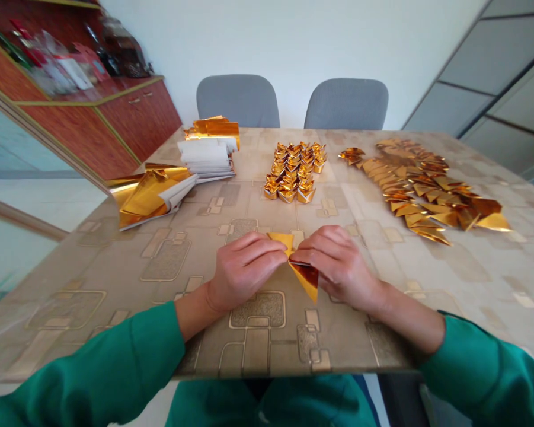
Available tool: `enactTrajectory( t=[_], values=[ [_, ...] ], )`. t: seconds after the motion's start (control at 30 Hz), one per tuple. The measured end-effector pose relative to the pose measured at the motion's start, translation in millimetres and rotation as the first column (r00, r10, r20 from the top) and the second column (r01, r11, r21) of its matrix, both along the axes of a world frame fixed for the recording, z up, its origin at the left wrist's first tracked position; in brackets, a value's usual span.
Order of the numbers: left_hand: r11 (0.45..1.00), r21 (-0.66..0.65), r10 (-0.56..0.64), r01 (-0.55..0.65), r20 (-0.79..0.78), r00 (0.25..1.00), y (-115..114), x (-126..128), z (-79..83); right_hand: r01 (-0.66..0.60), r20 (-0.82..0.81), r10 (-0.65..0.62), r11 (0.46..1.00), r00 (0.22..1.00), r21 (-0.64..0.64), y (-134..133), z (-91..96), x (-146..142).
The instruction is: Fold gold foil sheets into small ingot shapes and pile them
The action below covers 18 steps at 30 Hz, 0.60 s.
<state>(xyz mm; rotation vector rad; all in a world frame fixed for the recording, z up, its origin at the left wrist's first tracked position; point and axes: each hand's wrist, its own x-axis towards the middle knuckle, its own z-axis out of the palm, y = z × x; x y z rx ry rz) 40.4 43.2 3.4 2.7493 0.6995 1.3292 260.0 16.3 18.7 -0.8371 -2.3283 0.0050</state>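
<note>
Between my two hands is a piece of gold foil paper [308, 280], folded to a narrow middle with a pointed flap hanging down toward me. My left hand [246, 267] pinches it at the middle from the left, fingers pressed together. From the other side my right hand [342, 267] grips the folded part, its fingertips meeting those of the left. The fingers hide part of the folds. Beyond the hands stand several folded gold paper ingots [293, 172] in close rows. To the right lies a large spread of folded gold paper pieces [422, 184], overlapping in curved rows.
Stacks of gold and white paper sheets [208, 154] and a fanned gold pile [153, 193] lie at the left of the patterned table [267, 350]. Two grey chairs [237, 101] stand behind it. A wooden cabinet [133, 118] with bottles is at the back left.
</note>
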Motion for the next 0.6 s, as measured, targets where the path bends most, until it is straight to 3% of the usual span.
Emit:
enactTrajectory(
  t=[0.1,0.27,0.33,0.4,0.43,0.47,0.5,0.57,0.6],
  values=[
    [0.998,0.017,0.064,-0.064,0.004,0.998,-1,1,-0.9,0.019,0.021,-0.02,0.999,1.0,0.046,0,-4.3,0],
    [0.998,-0.018,0.06,-0.06,0.019,0.998,-4,5,-3.0,0.049,0.014,-0.05,0.993,0.999,0.104,0,-7.1,-2],
    [0.996,-0.084,0.038,-0.033,0.06,0.997,-4,7,-3.1,0.048,-0.004,-0.048,0.986,0.999,0.157,1,-7.5,-1],
    [0.968,-0.25,0.03,0.003,0.128,0.991,-4,9,-2.8,0.056,-0.016,-0.054,0.976,0.998,0.21,2,-7.5,1],
    [0.924,-0.382,0.047,0.022,0.172,0.984,-3,10,-2.6,0.066,-0.02,-0.063,0.97,0.998,0.232,3,-7.4,3],
    [0.842,-0.536,0.072,0.054,0.211,0.975,-2,11,-2.6,0.081,-0.026,-0.077,0.965,0.997,0.25,3,-7.2,5],
    [0.717,-0.689,0.097,0.102,0.245,0.965,-1,11,-2.6,0.096,-0.034,-0.09,0.96,0.995,0.264,4,-7.2,7],
    [0.381,-0.892,0.13,0.244,0.313,0.941,1,11,-3.1,0.117,-0.053,-0.106,0.952,0.993,0.281,4,-7.4,9],
    [0.213,-0.922,0.141,0.324,0.357,0.923,2,11,-3.4,0.114,-0.057,-0.102,0.951,0.993,0.288,4,-7.7,9]
  ],
)
